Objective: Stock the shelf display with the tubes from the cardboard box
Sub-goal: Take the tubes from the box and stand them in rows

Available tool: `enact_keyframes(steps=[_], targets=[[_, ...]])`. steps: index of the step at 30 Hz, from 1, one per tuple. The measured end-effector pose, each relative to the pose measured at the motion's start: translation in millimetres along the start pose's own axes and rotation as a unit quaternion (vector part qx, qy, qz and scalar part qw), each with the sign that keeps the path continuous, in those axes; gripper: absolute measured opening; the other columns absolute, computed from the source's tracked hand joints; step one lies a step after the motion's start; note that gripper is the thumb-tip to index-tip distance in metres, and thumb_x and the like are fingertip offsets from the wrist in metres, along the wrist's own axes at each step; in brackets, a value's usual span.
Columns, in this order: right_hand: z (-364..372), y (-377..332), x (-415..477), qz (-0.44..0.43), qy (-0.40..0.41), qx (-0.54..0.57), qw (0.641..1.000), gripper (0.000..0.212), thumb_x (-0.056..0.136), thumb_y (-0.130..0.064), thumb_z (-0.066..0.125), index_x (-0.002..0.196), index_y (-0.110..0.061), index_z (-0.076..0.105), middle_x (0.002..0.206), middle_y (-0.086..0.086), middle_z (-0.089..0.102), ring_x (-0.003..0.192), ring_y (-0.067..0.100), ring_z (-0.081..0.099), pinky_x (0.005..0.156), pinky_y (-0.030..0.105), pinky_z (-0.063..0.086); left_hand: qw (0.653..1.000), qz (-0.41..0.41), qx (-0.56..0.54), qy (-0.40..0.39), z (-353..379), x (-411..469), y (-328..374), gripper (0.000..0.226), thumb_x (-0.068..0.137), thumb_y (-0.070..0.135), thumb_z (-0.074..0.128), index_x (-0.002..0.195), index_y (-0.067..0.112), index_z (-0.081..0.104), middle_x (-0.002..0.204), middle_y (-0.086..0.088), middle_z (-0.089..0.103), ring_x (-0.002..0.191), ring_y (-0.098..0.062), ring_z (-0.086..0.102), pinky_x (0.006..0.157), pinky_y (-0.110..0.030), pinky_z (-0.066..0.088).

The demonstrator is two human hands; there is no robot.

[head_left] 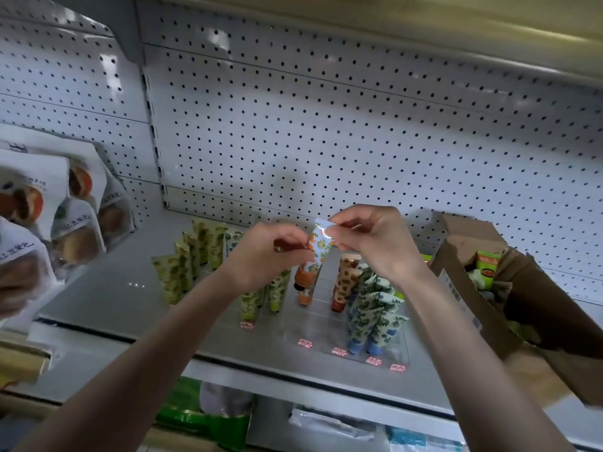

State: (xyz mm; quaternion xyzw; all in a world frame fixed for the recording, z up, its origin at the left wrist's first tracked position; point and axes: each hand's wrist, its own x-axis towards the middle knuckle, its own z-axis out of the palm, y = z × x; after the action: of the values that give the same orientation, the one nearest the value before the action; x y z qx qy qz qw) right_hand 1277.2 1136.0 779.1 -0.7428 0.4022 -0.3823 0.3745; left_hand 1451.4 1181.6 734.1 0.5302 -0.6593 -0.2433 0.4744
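1. Pegboard (326, 125) backs a grey shelf (114, 288), where a clear tray (313, 331) holds tubes standing cap-down in rows sorted by pattern.
2. Both hands hold one orange-patterned tube (318, 249) above the tray. The left hand (264, 256) has its fingers curled and pinches the tube's side. The right hand (375, 243) pinches the flat crimped top between thumb and fingertips.
3. The tube hangs upright with its cap down, probably so it drops in the same way as its neighbours.
4. It is over the orange row (305, 295), which looks like where it belongs. That row is filled only at the back, so the lane is open towards the price labels (305, 343) at the front.
5. The lane is narrow. Brown tubes (346, 278) stand just to its right, with crowded, leaning blue-leaf tubes (375, 308) beyond them, and green tubes (277, 291) close on the left. A straight descent seems safest.
6. The cardboard box (473, 288) sits on the right end of the shelf with its flaps open and more stock visible inside. It is within easy reach of the right arm, though a flap juts towards the tray.
7. Packets of buns (75, 223) stand well apart at the far left.
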Motion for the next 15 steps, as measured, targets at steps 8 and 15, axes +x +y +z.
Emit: enact_keyframes(steps=[8,15], targets=[[17,20,-2,0.014,-0.020,-0.113,0.993,0.010,0.080,-0.008,0.072,0.080,-0.018,0.074,0.069,-0.008,0.067,0.058,-0.001,0.056,0.062,0.012,0.046,1.000,-0.005,0.027,0.000,2,6,-11,0.013,0.076,0.024,0.074,0.081,0.034,0.066,0.079,0.012,0.070,0.076,-0.006,0.063,0.074,-0.023,0.048],[29,35,-3,0.039,-0.029,-0.171,0.984,0.010,0.079,-0.007,0.072,0.083,-0.015,0.076,0.071,-0.012,0.066,0.061,-0.004,0.057,0.068,0.013,0.047,0.991,0.029,0.131,-0.027,8,11,-25,0.004,0.075,0.018,0.075,0.077,0.018,0.072,0.075,0.006,0.070,0.073,-0.008,0.063,0.072,-0.029,0.052]])
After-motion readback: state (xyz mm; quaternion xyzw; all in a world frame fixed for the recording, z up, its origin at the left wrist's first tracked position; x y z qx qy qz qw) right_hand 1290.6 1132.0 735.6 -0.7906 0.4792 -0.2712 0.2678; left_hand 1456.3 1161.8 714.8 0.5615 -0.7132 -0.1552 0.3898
